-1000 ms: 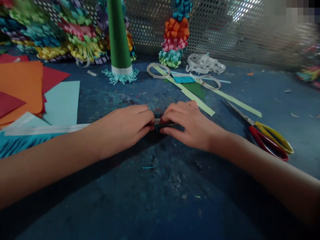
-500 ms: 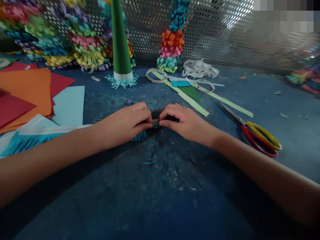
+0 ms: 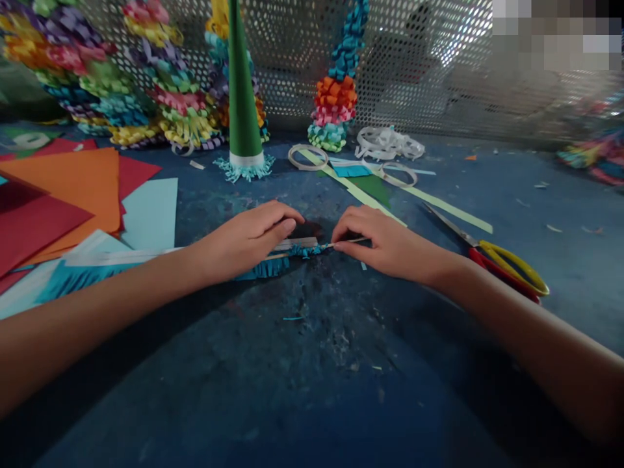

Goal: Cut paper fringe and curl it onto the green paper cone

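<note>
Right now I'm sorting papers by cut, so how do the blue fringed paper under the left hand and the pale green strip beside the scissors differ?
The blue fringed paper has an edge cut into a fringe; the pale green strip has plain straight edges. The left hand partly covers the blue fringed paper, while neither hand touches the pale green strip. Both lie on the blue table.

a blue table [image 3: 219,403] bears fringed paper [image 3: 273,268], scissors [image 3: 472,242], coloured sheets [image 3: 88,182], a green cone [image 3: 244,110].

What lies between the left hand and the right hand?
In the head view, blue fringed paper and part of a thin stick lie between the left hand and the right hand.
</note>
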A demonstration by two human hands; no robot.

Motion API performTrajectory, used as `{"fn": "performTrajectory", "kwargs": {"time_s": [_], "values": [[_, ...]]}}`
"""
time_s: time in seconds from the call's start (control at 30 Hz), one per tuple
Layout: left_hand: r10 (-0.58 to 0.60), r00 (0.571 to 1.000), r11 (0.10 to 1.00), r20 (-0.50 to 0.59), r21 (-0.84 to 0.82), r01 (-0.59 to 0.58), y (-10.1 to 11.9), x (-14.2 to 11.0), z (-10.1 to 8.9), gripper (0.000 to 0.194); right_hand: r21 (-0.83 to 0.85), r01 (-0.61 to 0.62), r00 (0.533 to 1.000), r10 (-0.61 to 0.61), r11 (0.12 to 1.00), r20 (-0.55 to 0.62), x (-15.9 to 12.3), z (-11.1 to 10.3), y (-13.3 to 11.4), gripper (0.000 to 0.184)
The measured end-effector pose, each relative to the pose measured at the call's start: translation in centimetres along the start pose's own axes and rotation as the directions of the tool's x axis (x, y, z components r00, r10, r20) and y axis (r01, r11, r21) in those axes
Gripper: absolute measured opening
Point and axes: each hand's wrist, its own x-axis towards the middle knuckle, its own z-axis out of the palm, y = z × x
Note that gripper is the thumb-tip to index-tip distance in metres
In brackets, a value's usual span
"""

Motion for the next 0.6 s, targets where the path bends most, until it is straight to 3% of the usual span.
{"fn": "performTrajectory", "kwargs": {"time_s": [0.17, 0.37, 0.5, 0.6], "values": [[-0.008, 1.000, 1.000, 0.010, -0.005, 0.008, 0.1, -0.1, -0.3, 0.041, -0.003, -0.066, 0.998, 0.066, 0.998, 0.011, -0.8, -1.7, 1.4, 0.016], [-0.066, 0.997, 0.996, 0.033, -0.056, 0.068, 0.1, -0.1, -0.3, 0.039, -0.060, -0.297, 0.951, 0.301, 0.953, 0.073, -4.3, -7.3, 5.8, 0.022], [-0.099, 0.995, 0.992, 0.013, -0.078, 0.099, 0.8, -0.3, -2.1, 0.036, -0.119, -0.379, 0.925, 0.375, 0.918, -0.060, -6.9, -11.6, 6.6, 0.035], [-0.014, 0.998, 0.999, -0.069, 0.031, 0.016, 1.9, -1.6, -4.7, 0.031, -0.127, -0.354, 0.927, 0.329, 0.927, -0.179, -7.4, -12.4, 4.1, 0.044]]}}
